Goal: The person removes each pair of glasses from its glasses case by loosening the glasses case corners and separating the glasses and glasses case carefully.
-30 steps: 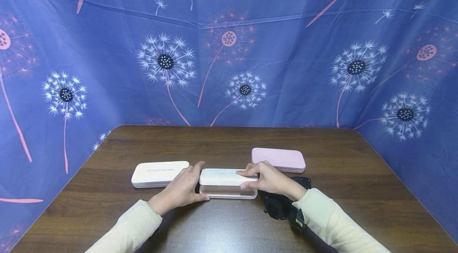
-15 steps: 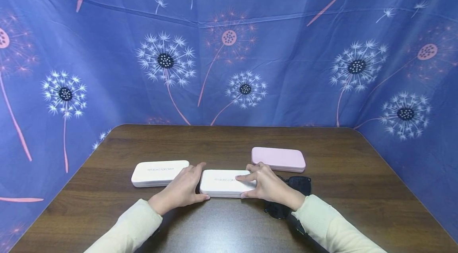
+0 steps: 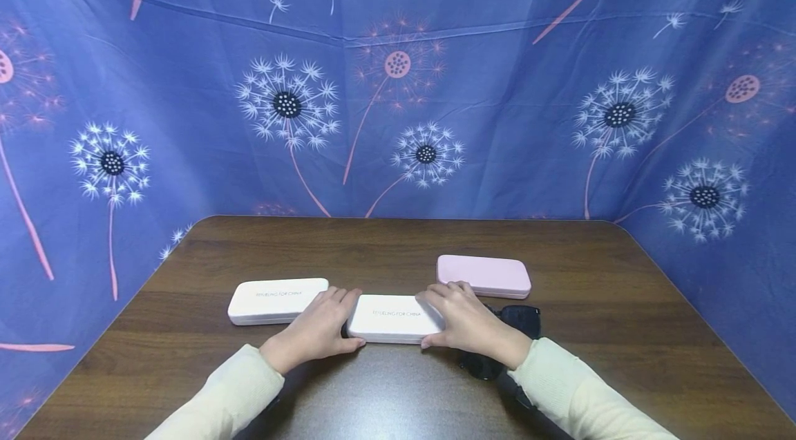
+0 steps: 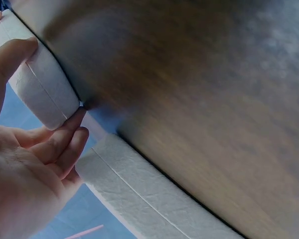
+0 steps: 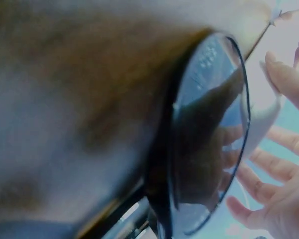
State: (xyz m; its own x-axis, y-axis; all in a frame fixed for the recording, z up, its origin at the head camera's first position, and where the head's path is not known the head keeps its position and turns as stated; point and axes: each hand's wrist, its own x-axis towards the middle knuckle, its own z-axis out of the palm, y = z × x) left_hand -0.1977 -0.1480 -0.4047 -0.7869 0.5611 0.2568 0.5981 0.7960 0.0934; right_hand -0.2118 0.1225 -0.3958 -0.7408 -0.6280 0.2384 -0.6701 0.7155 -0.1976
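A closed white glasses case [image 3: 394, 319] with small print on its lid lies mid-table in the head view. My left hand [image 3: 317, 326] holds its left end, thumb at the front edge and fingers around the end and back. At the other end, my right hand [image 3: 463, 319] grips it likewise, thumb at the front corner. In the left wrist view the thumb presses on the case's seamed side [image 4: 40, 74]. Black sunglasses [image 3: 521, 319] lie partly hidden beneath the right wrist; their lens [image 5: 209, 134] fills much of the right wrist view, before the hand.
Just left of the left hand lies a second white glasses case [image 3: 273, 300]. A pink glasses case [image 3: 485, 276] lies behind the right hand. The wooden table [image 3: 385, 246] backs onto a blue dandelion-print cloth [image 3: 497, 81].
The middle case's lid, partly raised a second ago, has come down shut. My right hand has shifted from the lid's top to the right end. The left hand has barely moved.
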